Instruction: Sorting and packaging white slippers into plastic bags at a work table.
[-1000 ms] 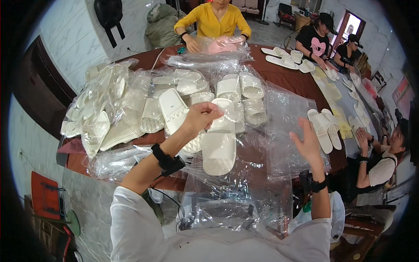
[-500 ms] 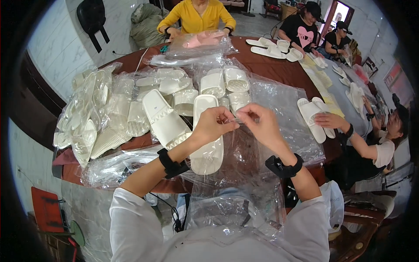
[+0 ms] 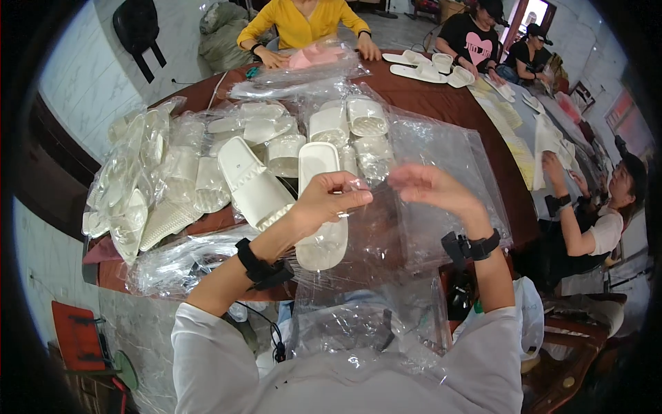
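- Your left hand (image 3: 323, 207) has thumb and forefinger brought close together, with a bit of clear film (image 3: 372, 219) between their tips; you hold the film by that narrow pinch.
- Your right hand (image 3: 438, 190) is raised just to the right of that pinch, fingers pointing towards it. It is blurred, so you cannot tell whether its fingertips have closed on anything.
- The nearest white slipper (image 3: 323, 247) lies right under your left hand, its length running away from you: one end shows beyond your knuckles, the other on your body's side of the grip. You cannot tell whether it sits inside the film.
- A second white slipper (image 3: 252, 179) lies to the left of your grip, slanting, its strap end near your left forearm.
- Beyond your pinch stand more pale slippers in clear wrapping (image 3: 345, 124).
- Well to the left of your grip is a heap of wrapped slippers (image 3: 148, 176), and nearer your body from it a crumpled pile of clear plastic (image 3: 183, 262).
- Flat clear bags (image 3: 448, 155) spread to the right of your grip and under your right hand, over the brown tablecloth (image 3: 498, 155).
- Far beyond your grip, a co-worker in yellow (image 3: 303, 24) rests a hand beside a bagged pink item (image 3: 314, 56).
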Demonstrator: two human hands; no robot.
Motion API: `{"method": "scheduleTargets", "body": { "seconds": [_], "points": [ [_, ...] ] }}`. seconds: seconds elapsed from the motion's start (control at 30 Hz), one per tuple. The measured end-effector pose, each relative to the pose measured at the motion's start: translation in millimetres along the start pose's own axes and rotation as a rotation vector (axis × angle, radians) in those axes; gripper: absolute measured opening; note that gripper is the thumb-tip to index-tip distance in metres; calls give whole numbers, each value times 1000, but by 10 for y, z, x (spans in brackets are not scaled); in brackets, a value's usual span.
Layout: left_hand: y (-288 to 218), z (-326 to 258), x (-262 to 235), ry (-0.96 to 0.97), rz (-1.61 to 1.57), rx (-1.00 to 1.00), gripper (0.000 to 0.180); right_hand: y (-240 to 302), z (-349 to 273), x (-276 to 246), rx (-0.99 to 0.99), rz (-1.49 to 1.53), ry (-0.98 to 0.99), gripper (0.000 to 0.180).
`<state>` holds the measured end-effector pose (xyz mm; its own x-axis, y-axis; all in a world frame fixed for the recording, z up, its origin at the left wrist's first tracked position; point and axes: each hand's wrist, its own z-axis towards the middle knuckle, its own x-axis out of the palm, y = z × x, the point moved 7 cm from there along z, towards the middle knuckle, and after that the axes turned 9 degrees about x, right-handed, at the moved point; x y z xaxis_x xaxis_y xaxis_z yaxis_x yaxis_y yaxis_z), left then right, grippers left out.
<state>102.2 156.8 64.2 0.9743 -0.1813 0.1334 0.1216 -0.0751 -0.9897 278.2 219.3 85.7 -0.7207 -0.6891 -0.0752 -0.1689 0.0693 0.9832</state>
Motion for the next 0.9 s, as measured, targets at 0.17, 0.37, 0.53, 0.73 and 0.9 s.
{"method": "scheduleTargets", "body": {
  "seconds": [0.17,0.37,0.53,0.73,0.9],
  "points": [
    [3,111,-205,-136,-80,27,13,-247,-199,-480,124,-291,123,17],
    [17,396,-23,-118,-472,-81,19,-161,-492,-1119,-29,-362,-148,28],
    [-140,774,-79,-113,-605,-50,23,-647,-963,-1560,255,-25,-442,56],
    [-183,1294,1,-110,-777,-117,20,-1099,-1253,-1229,405,63,-246,58],
    [-128,1612,97,-123,-881,-126,22,-1219,-1210,-1231,416,12,-327,50]
  ]
}}
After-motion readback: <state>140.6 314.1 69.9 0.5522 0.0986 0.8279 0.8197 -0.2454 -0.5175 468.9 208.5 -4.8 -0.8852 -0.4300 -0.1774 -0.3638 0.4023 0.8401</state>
